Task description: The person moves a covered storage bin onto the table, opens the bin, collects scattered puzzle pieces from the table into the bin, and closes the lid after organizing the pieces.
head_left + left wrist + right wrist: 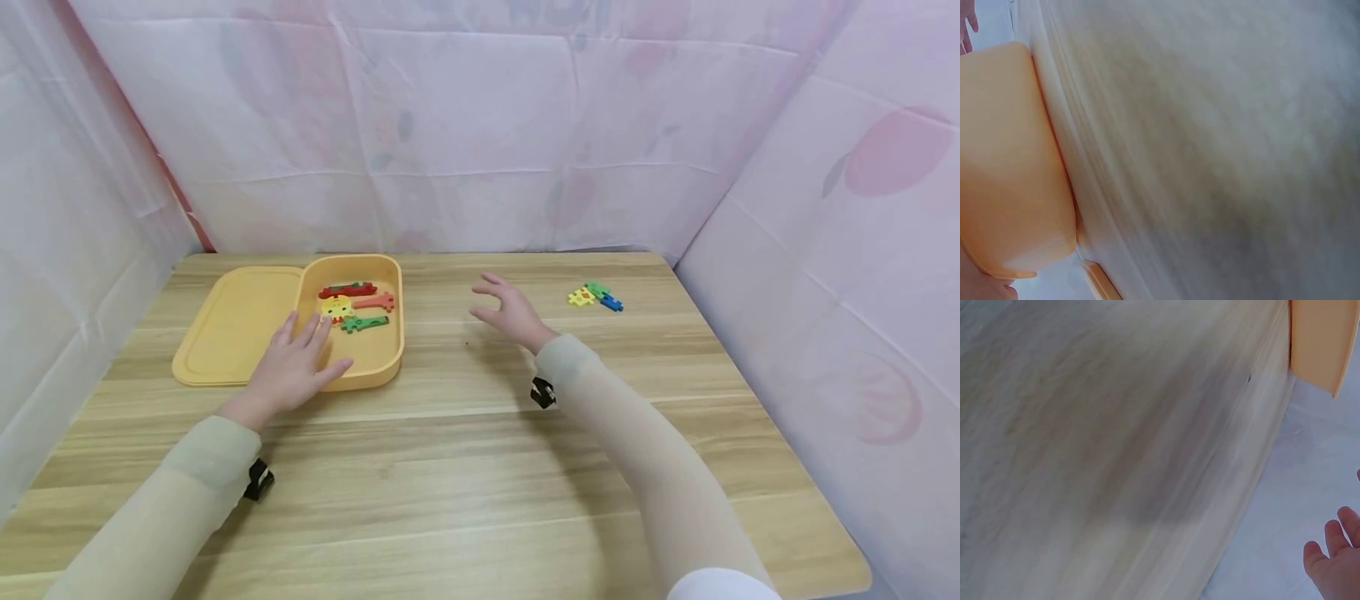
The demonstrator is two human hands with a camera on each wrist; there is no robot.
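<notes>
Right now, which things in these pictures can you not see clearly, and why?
- Small pieces in the yellow box, head view: too small to tell their shapes; the left hand covers the box's near rim.
- Small cluster of pieces at the far right of the table: too small to count.
- Left wrist view: motion blur; the box is cut off by the edge.
- Right wrist view: blurred; the right hand is cut off by the corner.

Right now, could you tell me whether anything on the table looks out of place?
Yes: a small cluster of puzzle pieces lies alone on the table, apart from the pieces in the yellow box.
</notes>
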